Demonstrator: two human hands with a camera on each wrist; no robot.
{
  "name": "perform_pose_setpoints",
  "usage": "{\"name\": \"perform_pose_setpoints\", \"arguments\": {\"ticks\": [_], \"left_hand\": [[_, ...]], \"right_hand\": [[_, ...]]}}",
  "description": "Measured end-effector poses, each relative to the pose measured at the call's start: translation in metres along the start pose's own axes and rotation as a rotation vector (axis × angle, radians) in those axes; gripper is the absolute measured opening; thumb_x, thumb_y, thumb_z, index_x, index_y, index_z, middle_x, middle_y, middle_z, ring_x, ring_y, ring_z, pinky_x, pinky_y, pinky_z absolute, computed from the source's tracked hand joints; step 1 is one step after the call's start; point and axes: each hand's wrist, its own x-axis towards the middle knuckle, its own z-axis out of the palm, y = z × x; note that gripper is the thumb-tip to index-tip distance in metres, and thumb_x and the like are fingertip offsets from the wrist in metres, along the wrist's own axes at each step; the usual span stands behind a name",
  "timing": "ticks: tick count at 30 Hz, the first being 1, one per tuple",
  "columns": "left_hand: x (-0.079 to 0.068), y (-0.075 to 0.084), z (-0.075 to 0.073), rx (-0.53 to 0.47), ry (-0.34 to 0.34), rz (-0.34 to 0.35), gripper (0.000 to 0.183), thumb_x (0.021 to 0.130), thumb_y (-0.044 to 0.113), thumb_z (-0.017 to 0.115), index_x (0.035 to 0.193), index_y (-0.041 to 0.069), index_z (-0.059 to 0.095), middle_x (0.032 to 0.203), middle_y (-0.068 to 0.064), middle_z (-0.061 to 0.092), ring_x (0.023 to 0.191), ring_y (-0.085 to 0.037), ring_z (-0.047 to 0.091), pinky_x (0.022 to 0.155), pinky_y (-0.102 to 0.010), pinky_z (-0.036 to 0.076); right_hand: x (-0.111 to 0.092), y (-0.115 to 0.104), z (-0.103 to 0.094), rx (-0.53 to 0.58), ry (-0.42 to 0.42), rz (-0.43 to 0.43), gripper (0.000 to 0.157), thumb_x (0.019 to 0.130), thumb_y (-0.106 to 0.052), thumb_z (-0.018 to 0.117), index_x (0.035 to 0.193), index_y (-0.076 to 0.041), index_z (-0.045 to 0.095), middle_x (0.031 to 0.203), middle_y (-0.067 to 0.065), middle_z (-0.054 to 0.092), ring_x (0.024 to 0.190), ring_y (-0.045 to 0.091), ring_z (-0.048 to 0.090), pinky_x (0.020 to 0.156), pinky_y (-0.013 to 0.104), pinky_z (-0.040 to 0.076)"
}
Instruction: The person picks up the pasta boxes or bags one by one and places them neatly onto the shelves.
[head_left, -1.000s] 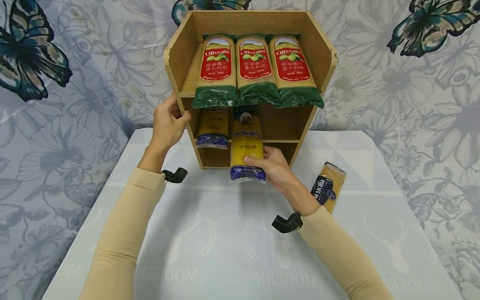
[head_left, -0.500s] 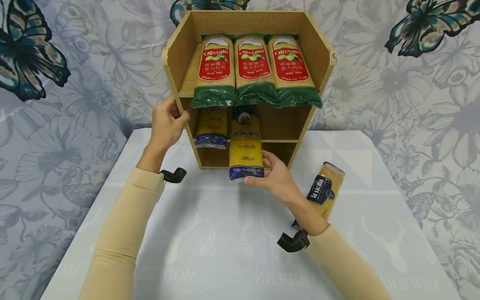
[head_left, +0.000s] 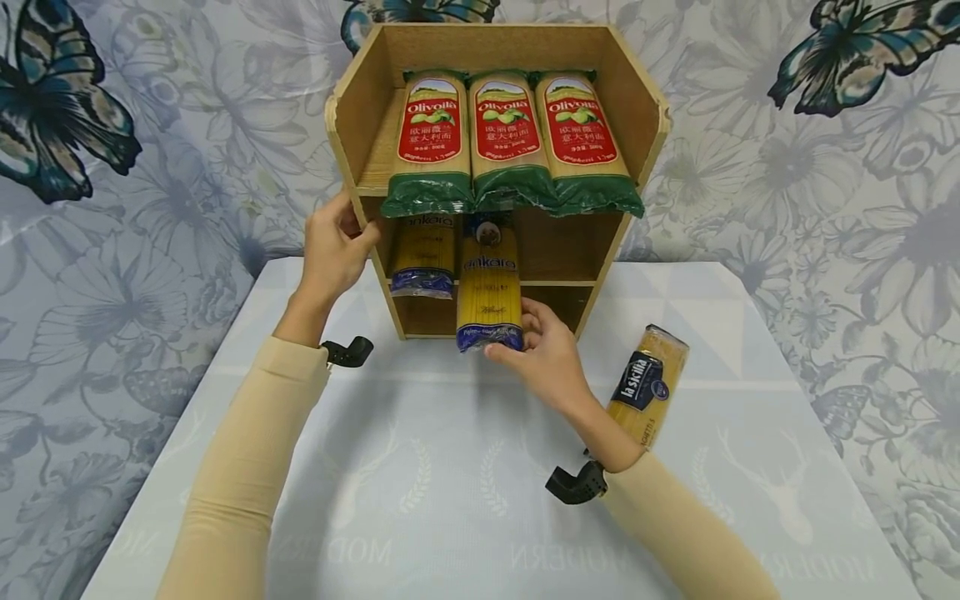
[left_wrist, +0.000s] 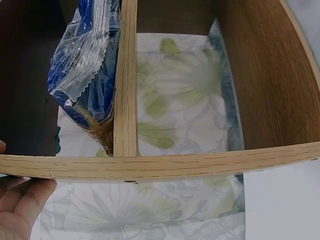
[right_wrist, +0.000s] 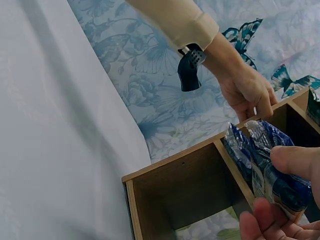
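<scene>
In the head view my left hand [head_left: 335, 250] grips the left side edge of a wooden shelf unit [head_left: 357, 179]. My right hand [head_left: 546, 354] holds the front end of a yellow spaghetti pack [head_left: 489, 296] on the middle shelf, thumb at its blue end and fingers at its right side. That pack juts out past the shelf edge. Left of it lies a matching pack [head_left: 423, 258]. The right wrist view shows my thumb [right_wrist: 292, 161] against the crinkled blue wrapper [right_wrist: 272, 175], with fingers below it.
Several red-labelled spaghetti packs [head_left: 507, 125] lie side by side on the top shelf. A pack with a dark blue label [head_left: 647, 383] lies on the white table [head_left: 435, 517], right of the shelf, partly behind my right forearm. Patterned wallpaper stands behind.
My right thumb has shifted from the top of the spaghetti pack to its front end. The pack has slid slightly inward. My left hand stays on the shelf's side.
</scene>
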Motion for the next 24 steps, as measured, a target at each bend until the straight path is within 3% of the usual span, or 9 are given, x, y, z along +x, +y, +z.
{"name": "perform_pose_setpoints", "arguments": {"ticks": [6, 17, 24], "left_hand": [[0.001, -0.001, 0.000, 0.008, 0.000, -0.003, 0.046, 0.091, -0.006, 0.060, 0.135, 0.007, 0.065, 0.112, -0.015, 0.074, 0.096, -0.028, 0.071, 0.078, -0.025, 0.057], [0.000, -0.001, -0.001, 0.018, -0.007, -0.013, 0.048, 0.092, -0.004, 0.061, 0.138, 0.009, 0.063, 0.116, -0.014, 0.073, 0.099, -0.022, 0.071, 0.085, -0.034, 0.059], [0.001, -0.001, -0.001, 0.011, -0.008, -0.009, 0.049, 0.092, -0.005, 0.061, 0.139, 0.009, 0.063, 0.119, -0.014, 0.072, 0.103, -0.026, 0.071, 0.087, -0.038, 0.058]], "right_hand": [[0.015, 0.000, 0.003, -0.047, 0.028, -0.017, 0.080, 0.083, -0.022, 0.087, 0.149, -0.007, 0.044, 0.110, 0.005, 0.065, 0.084, 0.022, 0.064, 0.069, 0.029, 0.053], [0.037, -0.003, 0.004, -0.161, 0.039, -0.047, 0.079, 0.086, -0.029, 0.084, 0.150, -0.004, 0.045, 0.101, 0.005, 0.068, 0.071, 0.019, 0.055, 0.061, 0.033, 0.046], [0.048, -0.004, 0.004, -0.145, 0.032, -0.045, 0.076, 0.087, -0.026, 0.082, 0.150, -0.003, 0.045, 0.106, 0.008, 0.070, 0.076, 0.021, 0.067, 0.063, 0.033, 0.056]]}}
